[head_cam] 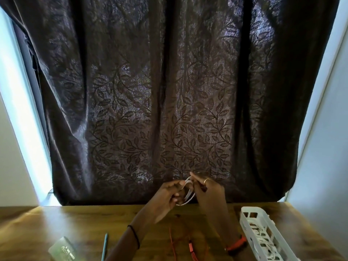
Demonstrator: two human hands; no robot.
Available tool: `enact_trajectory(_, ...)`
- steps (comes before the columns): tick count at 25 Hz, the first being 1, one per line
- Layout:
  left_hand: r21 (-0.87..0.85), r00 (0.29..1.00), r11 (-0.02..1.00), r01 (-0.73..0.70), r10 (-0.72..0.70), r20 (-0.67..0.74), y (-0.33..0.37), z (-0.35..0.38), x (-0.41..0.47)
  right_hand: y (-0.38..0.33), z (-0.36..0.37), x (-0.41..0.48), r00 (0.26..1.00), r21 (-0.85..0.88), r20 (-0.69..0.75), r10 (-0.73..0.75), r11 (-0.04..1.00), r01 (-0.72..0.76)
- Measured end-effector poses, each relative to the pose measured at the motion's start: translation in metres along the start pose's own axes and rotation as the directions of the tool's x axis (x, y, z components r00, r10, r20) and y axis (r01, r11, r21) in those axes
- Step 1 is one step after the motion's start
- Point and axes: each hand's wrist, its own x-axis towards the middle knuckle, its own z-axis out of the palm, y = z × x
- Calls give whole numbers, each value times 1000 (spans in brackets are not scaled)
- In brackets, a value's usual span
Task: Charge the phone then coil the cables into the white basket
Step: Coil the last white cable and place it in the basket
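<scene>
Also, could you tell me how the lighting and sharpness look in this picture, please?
Head view: daylight glows through the dark curtain and flares pale at both sides of it; the left hand and right hand, holding the white cable, are backlit, dim and slightly blurred; the wide angle tilts straight lines at the sides; the white basket looks sharper.

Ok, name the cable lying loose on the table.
The red cable, between the forearms; left hand and right hand hold the white cable, other cables sit in the white basket.
</scene>
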Motion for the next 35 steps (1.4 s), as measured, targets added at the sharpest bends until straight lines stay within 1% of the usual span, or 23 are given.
enact_trajectory(1,-60,1000,998,-15,13,-26,-3,-1,1,0,5,-3,994,97,76,76,992,-83)
enact_trajectory(2,-107,999,994,-26,21,-46,-5,-2,2,0,8,-4,986,134,126,111,983,-128)
enact_trajectory(4,-189,997,982,-23,10,-71,-7,-1,4,0,16,-6,979,145,180,98,982,-125)
enact_trajectory(6,-261,997,965,-14,-5,-73,-8,-2,5,3,24,-3,977,104,192,91,988,-113)
enact_trajectory(8,-292,999,956,-26,11,-53,-9,-6,6,4,28,0,984,80,154,93,991,-106)
enact_trajectory(11,-302,999,953,-36,27,-34,-9,-15,10,3,30,5,992,66,83,92,993,-98)
enact_trajectory(14,-269,1000,963,-27,24,-16,-6,-18,11,2,25,9,987,40,91,130,990,-134)
enact_trajectory(15,-232,1000,972,-26,22,-18,-5,-21,11,2,22,11,985,67,101,139,987,-146)
enact_trajectory(17,-112,999,993,-29,27,-20,-1,-26,13,2,18,15,972,229,152,179,950,-211)
enact_trajectory(19,-36,999,999,-30,29,-23,3,-29,18,0,14,16,950,371,200,238,879,-299)
enact_trajectory(21,-39,999,999,-27,25,-40,7,-28,22,-1,9,16,932,461,216,292,811,-361)
enact_trajectory(23,-50,998,998,-38,36,-48,10,-26,24,-3,4,16,907,576,237,349,701,-420)
enact_trajectory(25,-77,998,996,-39,36,-49,11,-24,27,-3,1,20,860,683,284,424,540,-492)
enact_trajectory(27,-122,999,992,-24,19,-41,14,-19,28,0,0,23,800,768,374,470,326,-551)
enact_trajectory(29,-150,1000,989,-20,19,-13,16,-14,28,3,-3,26,744,798,507,436,90,-597)
enact_trajectory(30,-143,1000,990,-19,19,-6,17,-11,28,4,-5,27,728,785,568,384,11,-619)
enact_trajectory(31,-114,1000,993,-18,16,-15,17,-10,29,3,-7,26,725,773,608,325,-33,-634)
enact_trajectory(32,-76,999,997,-23,21,-32,17,-10,29,2,-10,24,735,773,618,279,-44,-633)
enact_trajectory(33,-29,998,999,-40,38,-56,16,-10,31,0,-12,22,752,784,606,257,-33,-620)
enact_trajectory(34,10,995,998,-58,58,-78,16,-10,32,-1,-12,20,780,806,570,256,11,-592)
enact_trajectory(35,41,993,997,-67,71,-91,17,-11,33,-3,-12,18,820,830,512,255,100,-549)
